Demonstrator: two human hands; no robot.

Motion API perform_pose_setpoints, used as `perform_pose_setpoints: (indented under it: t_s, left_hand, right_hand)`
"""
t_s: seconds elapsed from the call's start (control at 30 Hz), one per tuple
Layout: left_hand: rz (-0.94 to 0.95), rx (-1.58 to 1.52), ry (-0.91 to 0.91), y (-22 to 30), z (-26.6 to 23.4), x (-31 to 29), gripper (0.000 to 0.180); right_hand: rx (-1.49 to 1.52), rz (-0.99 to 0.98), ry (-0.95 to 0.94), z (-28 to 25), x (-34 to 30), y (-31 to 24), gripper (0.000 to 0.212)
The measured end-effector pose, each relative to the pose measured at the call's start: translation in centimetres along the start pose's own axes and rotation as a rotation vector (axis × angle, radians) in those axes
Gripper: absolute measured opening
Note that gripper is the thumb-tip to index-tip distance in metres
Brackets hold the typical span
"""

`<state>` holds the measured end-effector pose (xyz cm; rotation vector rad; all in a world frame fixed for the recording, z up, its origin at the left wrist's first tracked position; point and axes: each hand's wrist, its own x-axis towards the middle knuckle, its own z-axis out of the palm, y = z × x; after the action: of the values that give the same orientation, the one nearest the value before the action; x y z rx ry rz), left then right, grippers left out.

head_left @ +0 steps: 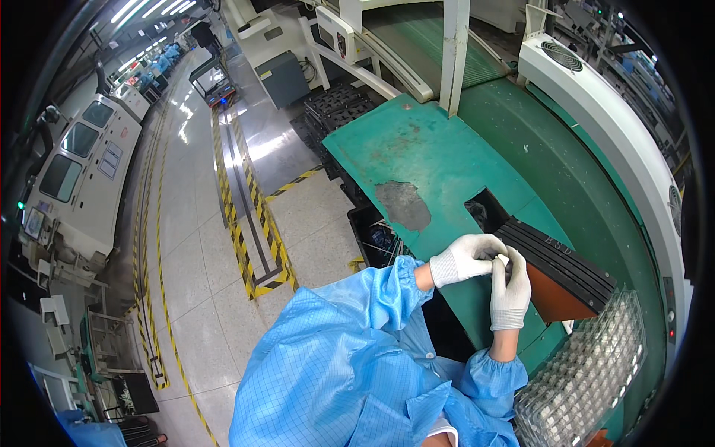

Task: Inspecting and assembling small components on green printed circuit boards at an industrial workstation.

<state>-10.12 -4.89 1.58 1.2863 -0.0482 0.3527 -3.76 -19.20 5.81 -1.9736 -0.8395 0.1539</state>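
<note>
My two hands meet above the green worktop, both in white knitted gloves with blue sleeves behind them. The fingertips of my left hand (463, 260) are closed at a small white part (503, 260). My right hand (511, 294) comes up from below and pinches the same piece from the other side. Its exact kind is too small to make out, and the fingers partly cover it. Just right of my hands stands a black-topped box with orange-brown sides (562, 294). A clear plastic tray (588, 369) of many small white pieces lies at the lower right.
The green worktop (454, 167) has a worn grey patch and a rectangular cutout (486, 210). Beyond it runs a green conveyor (588, 179) beside a curved white housing (603, 127). A dark bin (376, 237) stands below the worktop's left edge. Yellow-black floor tape (261, 223) marks the aisle.
</note>
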Motion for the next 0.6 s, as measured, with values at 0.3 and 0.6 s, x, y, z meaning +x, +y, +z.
perform_pose_setpoints:
  t_s: [0.3, 0.6]
  left_hand:
    - [0.006, 0.006, 0.006, 0.08, -0.09, -0.09, 0.03]
    - [-0.001, 0.01, 0.012, -0.27, -0.15, 0.02, 0.03]
  right_hand:
    - [-0.003, 0.003, 0.001, 0.06, -0.04, -0.21, 0.035]
    - [0.005, 0.003, 0.002, 0.01, -0.04, -0.25, 0.035]
